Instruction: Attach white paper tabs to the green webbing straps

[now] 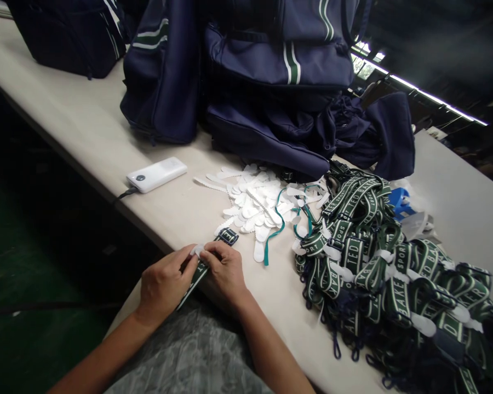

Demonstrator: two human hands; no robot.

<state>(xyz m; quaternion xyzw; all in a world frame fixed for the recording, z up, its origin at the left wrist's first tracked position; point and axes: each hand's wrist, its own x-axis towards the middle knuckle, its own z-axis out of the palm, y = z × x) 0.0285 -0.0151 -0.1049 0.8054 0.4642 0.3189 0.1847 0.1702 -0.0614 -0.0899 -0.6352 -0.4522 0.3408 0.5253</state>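
My left hand (164,285) and my right hand (225,271) meet at the near edge of the table, both pinched on a green strap with white lettering (225,237). A small white tag (197,250) sits between the fingertips of both hands. The strap's buckle end lies on the table just beyond my fingers, and its other end runs down under my left hand. A heap of white tags (257,202) lies a little past my hands.
A big pile of green lettered straps (378,262) covers the right of the beige table (82,126). Navy bags with green and white stripes (271,71) stand at the back. A white power bank (156,174) with a cable lies at the left edge.
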